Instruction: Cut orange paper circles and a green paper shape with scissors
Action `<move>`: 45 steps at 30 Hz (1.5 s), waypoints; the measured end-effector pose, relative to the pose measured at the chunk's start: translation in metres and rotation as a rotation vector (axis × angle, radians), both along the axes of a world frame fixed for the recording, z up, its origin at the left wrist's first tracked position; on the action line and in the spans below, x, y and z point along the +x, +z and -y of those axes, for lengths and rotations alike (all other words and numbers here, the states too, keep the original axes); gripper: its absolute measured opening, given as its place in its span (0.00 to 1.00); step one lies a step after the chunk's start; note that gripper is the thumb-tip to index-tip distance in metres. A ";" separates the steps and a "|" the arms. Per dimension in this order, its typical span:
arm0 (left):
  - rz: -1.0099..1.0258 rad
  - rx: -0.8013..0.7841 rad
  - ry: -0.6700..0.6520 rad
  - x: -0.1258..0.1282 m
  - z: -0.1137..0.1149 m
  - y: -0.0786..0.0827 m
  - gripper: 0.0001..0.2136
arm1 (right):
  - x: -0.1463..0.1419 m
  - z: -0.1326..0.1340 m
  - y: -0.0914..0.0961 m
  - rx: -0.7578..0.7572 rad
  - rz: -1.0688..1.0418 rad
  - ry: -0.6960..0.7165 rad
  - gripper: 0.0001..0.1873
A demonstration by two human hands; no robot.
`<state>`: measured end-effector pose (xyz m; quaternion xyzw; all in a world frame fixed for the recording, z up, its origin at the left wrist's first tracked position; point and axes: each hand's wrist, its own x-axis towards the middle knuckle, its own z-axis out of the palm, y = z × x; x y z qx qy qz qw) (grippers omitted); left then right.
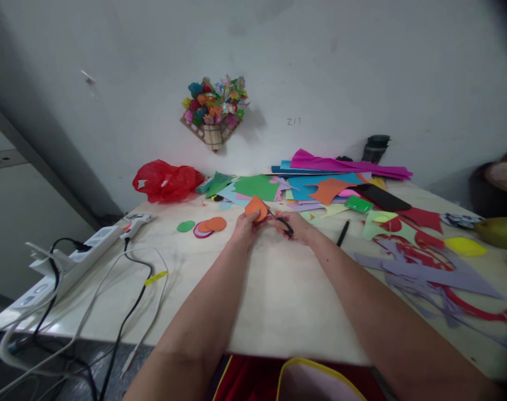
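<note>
Green and orange paper discs (216, 224) lie on the table (286, 301), the left hand (249, 225) pinches an orange paper piece (254, 206) over it, black-handled scissors (285, 226) at that piece's right edge sit gripped in the right hand (298, 225), and a black pen (343, 233) lies left of purple paper scraps (428, 273).
</note>
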<state>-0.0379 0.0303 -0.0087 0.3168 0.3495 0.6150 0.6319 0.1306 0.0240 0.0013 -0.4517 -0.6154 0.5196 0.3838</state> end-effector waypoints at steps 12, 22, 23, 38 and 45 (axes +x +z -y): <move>0.009 -0.043 0.052 0.000 -0.001 0.000 0.12 | -0.002 0.004 0.007 -0.025 0.023 -0.016 0.19; 0.019 -0.018 0.087 -0.001 -0.004 -0.004 0.14 | 0.000 0.013 0.014 -0.090 0.056 0.011 0.17; 0.017 -0.012 0.080 -0.001 -0.004 -0.004 0.14 | 0.000 0.013 0.015 -0.088 0.058 0.012 0.17; -0.045 0.018 0.016 -0.002 -0.004 -0.006 0.12 | 0.003 0.006 0.007 -0.051 0.061 0.020 0.17; -0.038 0.018 0.014 -0.002 -0.007 -0.008 0.11 | 0.003 0.005 0.008 -0.051 0.061 0.010 0.16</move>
